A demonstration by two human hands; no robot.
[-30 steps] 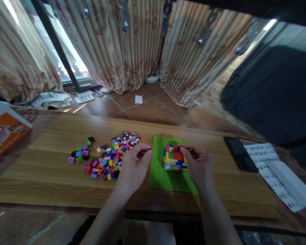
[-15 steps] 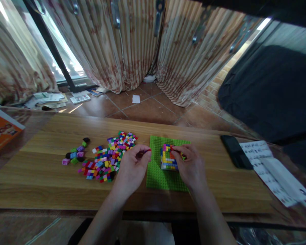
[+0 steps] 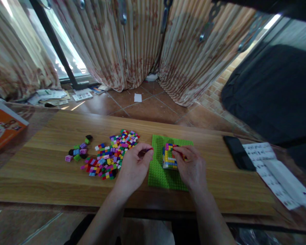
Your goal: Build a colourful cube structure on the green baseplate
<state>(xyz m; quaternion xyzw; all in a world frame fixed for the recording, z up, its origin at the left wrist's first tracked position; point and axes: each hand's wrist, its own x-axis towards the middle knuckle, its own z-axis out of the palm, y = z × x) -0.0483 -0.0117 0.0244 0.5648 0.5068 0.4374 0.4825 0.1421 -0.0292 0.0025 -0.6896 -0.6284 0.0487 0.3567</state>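
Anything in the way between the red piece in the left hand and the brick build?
Nothing visible: between the red piece in the left hand and the brick build shows only green baseplate. The right hand covers the build's right part.

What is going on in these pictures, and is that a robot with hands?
No robot here! These are a person's two bare hands, seen by a camera worn on that person's head, looking forward and down.

On the wooden table is a pile of colorful bricks, with a smaller group of bricks to its left. A block build sits on a green baseplate. Further right is a black phone.

The left hand pinches a small red piece. The right hand has its fingertips at the block build; I can't tell if they pinch a piece.
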